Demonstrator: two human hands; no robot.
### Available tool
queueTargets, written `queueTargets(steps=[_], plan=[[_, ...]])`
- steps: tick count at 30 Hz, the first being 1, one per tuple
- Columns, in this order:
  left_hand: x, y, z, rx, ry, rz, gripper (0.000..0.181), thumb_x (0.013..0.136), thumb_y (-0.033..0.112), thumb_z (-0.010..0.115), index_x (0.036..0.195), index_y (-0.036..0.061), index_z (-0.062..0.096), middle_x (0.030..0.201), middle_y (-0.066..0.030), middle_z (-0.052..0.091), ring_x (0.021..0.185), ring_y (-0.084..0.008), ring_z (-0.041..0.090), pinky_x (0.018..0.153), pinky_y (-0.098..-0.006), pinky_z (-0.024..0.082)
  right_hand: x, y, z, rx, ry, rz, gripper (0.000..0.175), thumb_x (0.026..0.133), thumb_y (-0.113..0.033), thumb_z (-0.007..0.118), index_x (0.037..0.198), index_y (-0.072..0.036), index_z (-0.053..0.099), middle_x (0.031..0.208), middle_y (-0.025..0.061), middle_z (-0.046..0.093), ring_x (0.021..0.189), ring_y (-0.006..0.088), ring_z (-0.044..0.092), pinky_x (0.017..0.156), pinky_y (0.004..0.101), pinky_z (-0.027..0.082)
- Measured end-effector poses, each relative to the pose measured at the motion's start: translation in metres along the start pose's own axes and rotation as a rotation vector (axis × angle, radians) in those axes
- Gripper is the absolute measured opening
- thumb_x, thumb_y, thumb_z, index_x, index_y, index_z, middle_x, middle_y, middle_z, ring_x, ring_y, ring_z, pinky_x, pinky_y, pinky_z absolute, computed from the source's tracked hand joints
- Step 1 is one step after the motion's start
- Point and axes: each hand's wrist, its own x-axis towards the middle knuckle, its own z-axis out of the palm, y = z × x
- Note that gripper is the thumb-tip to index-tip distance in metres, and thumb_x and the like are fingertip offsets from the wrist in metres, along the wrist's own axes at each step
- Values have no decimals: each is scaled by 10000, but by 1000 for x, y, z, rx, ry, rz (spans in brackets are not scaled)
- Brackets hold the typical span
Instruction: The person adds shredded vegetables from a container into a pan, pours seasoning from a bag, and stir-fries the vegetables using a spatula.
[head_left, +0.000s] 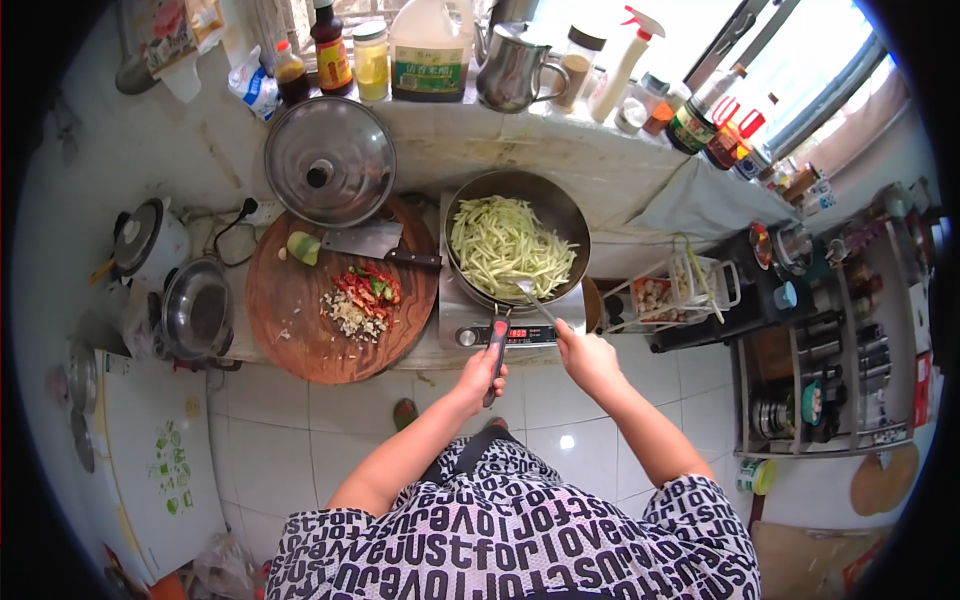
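My left hand (482, 377) grips the black and red handle (498, 346) of a deep frying pan (574, 225). Pale green vegetable shreds (510, 247) fill much of the pan, heaped toward its left side. In my right hand (589, 358) is a metal spatula (541, 307); its blade dips into the front edge of the shreds and is partly hidden by them. Beneath the pan is a silver electric cooktop (454, 315) with a knob and a lit red display.
Left of the cooktop lies a round wooden chopping board (281, 337) bearing a cleaver (365, 240), a green vegetable piece (304, 247), chopped red chilli (371, 285) and minced garlic (352, 319). A pan lid (330, 161) leans against the wall behind. Bottles and jars line the ledge (442, 124). A white rack (626, 315) stands right.
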Motion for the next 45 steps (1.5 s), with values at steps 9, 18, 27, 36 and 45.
queueTargets(steps=[9, 18, 27, 36, 45], plan=[[6, -4, 0, 40, 34, 43, 370, 941, 405, 411, 1081, 70, 484, 725, -19, 485, 483, -81, 413, 442, -241, 396, 47, 22, 21, 198, 194, 15, 350, 865, -277, 515, 1202, -184, 530, 755, 185, 633, 684, 395, 595, 642, 486, 480], [-3, 2, 2, 31, 43, 18, 360, 938, 404, 423, 1077, 77, 480, 721, -14, 487, 486, -81, 413, 448, -242, 399, 63, 105, -78, 925, -102, 384, 396, 930, -251, 425, 1311, -145, 449, 553, -17, 436, 401, 68, 379, 369, 228, 334], [-4, 5, 3, 80, 40, -14, 342, 940, 395, 421, 1090, 90, 464, 716, -10, 487, 486, -77, 410, 452, -235, 395, 181, 83, -36, 1079, -365, 398, 411, 893, -319, 498, 1277, -175, 483, 584, 3, 484, 460, 68, 422, 407, 236, 356], [-6, 7, 1, 63, 38, -16, 376, 948, 402, 394, 1120, 75, 460, 718, -14, 486, 487, -80, 416, 445, -235, 385, 73, 69, -29, 154, 99, -179, 337, 853, -248, 533, 1182, -177, 557, 721, 200, 617, 701, 375, 600, 670, 452, 491], [-2, 3, -5, 37, 14, -1, 378, 941, 408, 412, 1107, 73, 463, 716, -14, 486, 484, -80, 412, 452, -238, 395, -19, 48, -84, 6, 24, -43, 349, 871, -287, 514, 1214, -228, 527, 666, 152, 616, 624, 339, 601, 587, 436, 482]])
